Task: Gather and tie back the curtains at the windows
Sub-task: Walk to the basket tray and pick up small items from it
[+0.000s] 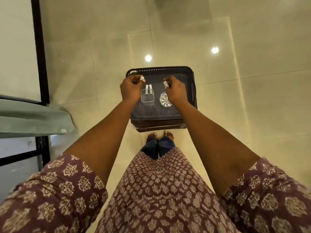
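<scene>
Both hands grip small white clips: the left hand (130, 89) pinches one clip (142, 79), the right hand (175, 92) another clip (166, 84), above a dark tray (188, 72) on the tiled floor (84, 64). Two more clips (148, 89) rest on a clear square container (147, 97) beside a glass dish (163, 100). No curtains are in view.

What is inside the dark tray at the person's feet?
The dark tray holds a clear square container with small white pieces at its rim, and a round cut-glass dish, partly covered by the right hand.
</scene>
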